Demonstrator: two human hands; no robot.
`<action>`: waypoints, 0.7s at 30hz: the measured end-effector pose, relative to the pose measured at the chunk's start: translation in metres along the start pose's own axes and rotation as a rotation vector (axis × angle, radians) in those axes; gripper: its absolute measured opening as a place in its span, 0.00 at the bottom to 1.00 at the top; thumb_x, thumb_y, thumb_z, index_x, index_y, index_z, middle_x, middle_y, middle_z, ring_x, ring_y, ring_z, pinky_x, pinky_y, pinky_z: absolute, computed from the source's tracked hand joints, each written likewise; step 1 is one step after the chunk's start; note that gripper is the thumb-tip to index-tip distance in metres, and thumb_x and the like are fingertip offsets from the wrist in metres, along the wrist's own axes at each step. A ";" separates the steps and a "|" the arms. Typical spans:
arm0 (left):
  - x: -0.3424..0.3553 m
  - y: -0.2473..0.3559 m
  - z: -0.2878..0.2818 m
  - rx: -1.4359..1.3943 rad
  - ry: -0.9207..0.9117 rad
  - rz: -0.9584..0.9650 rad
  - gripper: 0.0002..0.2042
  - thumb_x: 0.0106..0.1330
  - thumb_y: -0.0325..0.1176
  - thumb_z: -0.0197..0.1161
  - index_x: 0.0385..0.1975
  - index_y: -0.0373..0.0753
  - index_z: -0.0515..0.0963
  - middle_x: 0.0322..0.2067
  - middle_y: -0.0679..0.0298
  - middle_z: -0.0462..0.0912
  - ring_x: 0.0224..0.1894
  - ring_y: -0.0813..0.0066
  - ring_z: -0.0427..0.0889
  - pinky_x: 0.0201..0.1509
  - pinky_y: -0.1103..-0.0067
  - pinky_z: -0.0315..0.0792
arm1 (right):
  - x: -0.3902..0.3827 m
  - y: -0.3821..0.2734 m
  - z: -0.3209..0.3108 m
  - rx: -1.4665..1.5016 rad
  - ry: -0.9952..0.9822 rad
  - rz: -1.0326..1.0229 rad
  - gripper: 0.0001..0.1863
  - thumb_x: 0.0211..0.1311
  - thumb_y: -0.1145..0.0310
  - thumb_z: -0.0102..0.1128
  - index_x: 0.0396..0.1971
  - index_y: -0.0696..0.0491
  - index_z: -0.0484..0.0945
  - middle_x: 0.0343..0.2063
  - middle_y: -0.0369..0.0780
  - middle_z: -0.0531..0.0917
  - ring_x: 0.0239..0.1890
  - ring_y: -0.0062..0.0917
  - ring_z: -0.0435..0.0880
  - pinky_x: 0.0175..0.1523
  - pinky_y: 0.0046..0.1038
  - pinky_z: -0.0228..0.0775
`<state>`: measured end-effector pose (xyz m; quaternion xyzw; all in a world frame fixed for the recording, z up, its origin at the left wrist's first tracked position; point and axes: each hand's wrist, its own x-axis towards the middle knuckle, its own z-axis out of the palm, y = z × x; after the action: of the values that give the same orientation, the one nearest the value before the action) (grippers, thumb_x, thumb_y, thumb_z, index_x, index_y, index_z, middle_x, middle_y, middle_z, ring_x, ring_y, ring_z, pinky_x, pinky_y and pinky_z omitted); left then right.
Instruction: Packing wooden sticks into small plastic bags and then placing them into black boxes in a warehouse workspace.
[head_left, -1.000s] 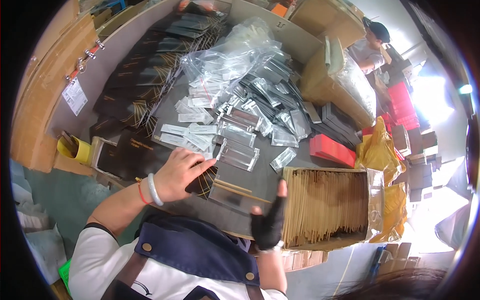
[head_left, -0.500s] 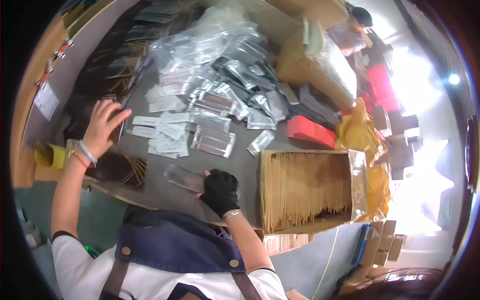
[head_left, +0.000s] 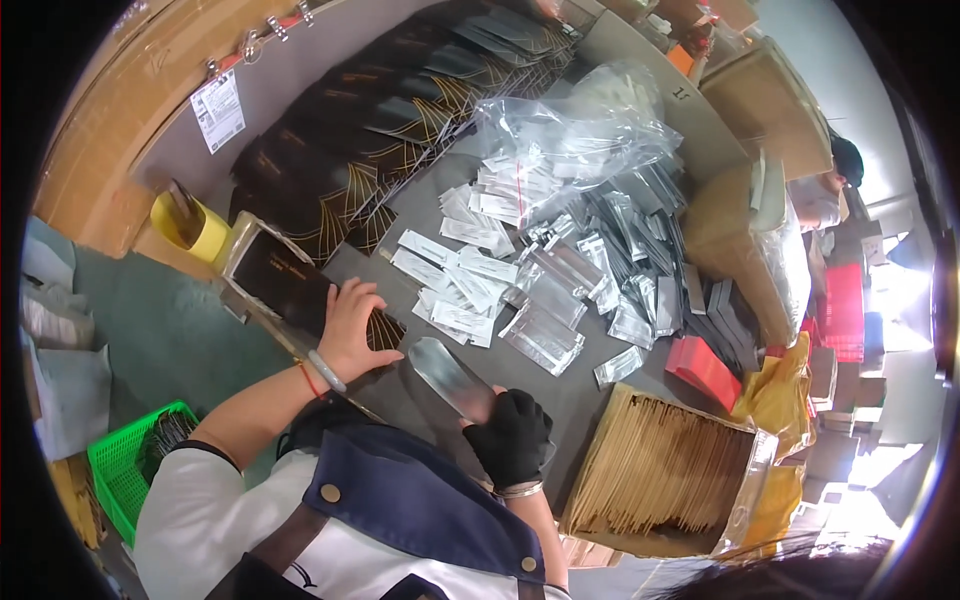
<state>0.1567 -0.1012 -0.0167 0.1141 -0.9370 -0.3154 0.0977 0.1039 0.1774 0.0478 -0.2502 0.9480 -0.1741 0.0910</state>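
My left hand (head_left: pixel 350 330) lies on a flat black package with gold lines (head_left: pixel 282 272) near the left table edge. Its fingers are curved and its thumb stands apart. In a black fingerless glove, my right hand (head_left: pixel 510 435) grips one end of a clear flat piece with a rounded end (head_left: pixel 445 375), held low over the grey table. Beyond the hands lie loose white sachets (head_left: pixel 455 285) and silvery flat packets (head_left: pixel 545 325). More black gold-lined packages (head_left: pixel 350 190) overlap in long rows at the far left.
An open carton (head_left: pixel 745 490) packed with brown cardboard sleeves stands at the right, beside a red stack (head_left: pixel 703 370). A clear plastic bag (head_left: pixel 600 120) covers part of the pile. A yellow holder (head_left: pixel 200 240) and green basket (head_left: pixel 125 465) are at left. Another person (head_left: pixel 820 195) is far right.
The view has turned left, so the table sits further right. My left hand has come down from above the table's left side onto a black package. My right hand keeps the clear piece.
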 end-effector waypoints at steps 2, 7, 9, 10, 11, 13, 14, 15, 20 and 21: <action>-0.001 -0.006 0.004 -0.024 0.002 0.003 0.33 0.38 0.45 0.79 0.44 0.42 0.69 0.56 0.53 0.68 0.66 0.48 0.59 0.70 0.49 0.42 | 0.003 -0.003 0.001 -0.029 -0.034 -0.025 0.33 0.40 0.52 0.73 0.49 0.48 0.77 0.43 0.38 0.78 0.46 0.36 0.77 0.52 0.39 0.63; 0.001 -0.010 0.003 -0.075 -0.008 0.020 0.30 0.40 0.42 0.78 0.41 0.42 0.69 0.56 0.53 0.70 0.66 0.47 0.59 0.71 0.50 0.40 | 0.008 -0.005 0.000 -0.013 -0.062 -0.068 0.32 0.38 0.52 0.74 0.47 0.49 0.77 0.42 0.40 0.79 0.45 0.38 0.77 0.50 0.40 0.66; 0.004 0.000 -0.003 -0.105 -0.043 -0.035 0.28 0.40 0.41 0.77 0.40 0.41 0.69 0.56 0.53 0.70 0.66 0.47 0.60 0.71 0.49 0.39 | 0.012 -0.005 0.009 0.018 -0.049 -0.102 0.32 0.37 0.53 0.75 0.45 0.51 0.78 0.40 0.42 0.80 0.44 0.40 0.78 0.48 0.40 0.68; 0.003 0.000 -0.003 -0.105 -0.046 -0.034 0.28 0.40 0.41 0.77 0.40 0.41 0.69 0.56 0.53 0.70 0.66 0.47 0.60 0.71 0.49 0.39 | 0.019 -0.012 0.020 0.066 -0.046 -0.145 0.33 0.38 0.52 0.75 0.46 0.52 0.77 0.40 0.43 0.80 0.44 0.40 0.78 0.48 0.40 0.68; 0.003 0.001 -0.003 -0.140 -0.059 -0.034 0.28 0.41 0.41 0.77 0.40 0.41 0.70 0.57 0.53 0.70 0.66 0.48 0.60 0.71 0.49 0.39 | 0.026 -0.020 0.029 0.109 -0.035 -0.181 0.33 0.39 0.51 0.75 0.46 0.52 0.77 0.40 0.43 0.80 0.44 0.41 0.78 0.48 0.41 0.68; 0.012 0.006 -0.002 -0.181 -0.075 -0.012 0.27 0.42 0.41 0.77 0.41 0.40 0.71 0.57 0.54 0.71 0.66 0.48 0.61 0.71 0.49 0.39 | 0.042 -0.037 0.051 0.153 -0.037 -0.210 0.34 0.42 0.49 0.73 0.48 0.54 0.76 0.40 0.46 0.80 0.45 0.42 0.78 0.49 0.41 0.68; 0.015 0.010 -0.006 -0.121 -0.095 0.040 0.25 0.44 0.40 0.76 0.41 0.40 0.73 0.55 0.55 0.73 0.65 0.50 0.63 0.70 0.51 0.44 | 0.047 -0.045 0.050 0.165 -0.011 -0.242 0.33 0.45 0.50 0.72 0.50 0.54 0.75 0.43 0.47 0.80 0.47 0.43 0.77 0.51 0.41 0.68; 0.019 0.013 -0.007 -0.062 -0.115 0.096 0.24 0.46 0.40 0.75 0.41 0.40 0.75 0.54 0.57 0.74 0.63 0.52 0.65 0.69 0.53 0.49 | 0.046 -0.044 0.045 0.160 -0.003 -0.237 0.33 0.45 0.50 0.72 0.50 0.54 0.75 0.43 0.47 0.80 0.47 0.43 0.77 0.51 0.41 0.68; 0.071 0.039 0.036 -0.002 -0.168 0.309 0.14 0.51 0.37 0.71 0.37 0.44 0.80 0.41 0.64 0.78 0.50 0.62 0.72 0.54 0.64 0.63 | 0.005 0.035 0.015 0.180 0.318 0.016 0.21 0.49 0.68 0.73 0.45 0.53 0.79 0.44 0.43 0.81 0.48 0.38 0.78 0.53 0.35 0.70; 0.077 0.044 0.042 0.152 -0.166 0.334 0.10 0.52 0.36 0.69 0.34 0.46 0.81 0.37 0.66 0.77 0.46 0.64 0.72 0.48 0.67 0.65 | -0.012 0.065 0.007 0.215 0.414 0.092 0.17 0.50 0.72 0.70 0.42 0.55 0.79 0.41 0.43 0.81 0.45 0.36 0.80 0.52 0.33 0.71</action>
<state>0.0660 -0.0641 -0.0138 -0.0620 -0.9689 -0.2314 0.0621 0.0873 0.2339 0.0181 -0.1546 0.9329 -0.3173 -0.0715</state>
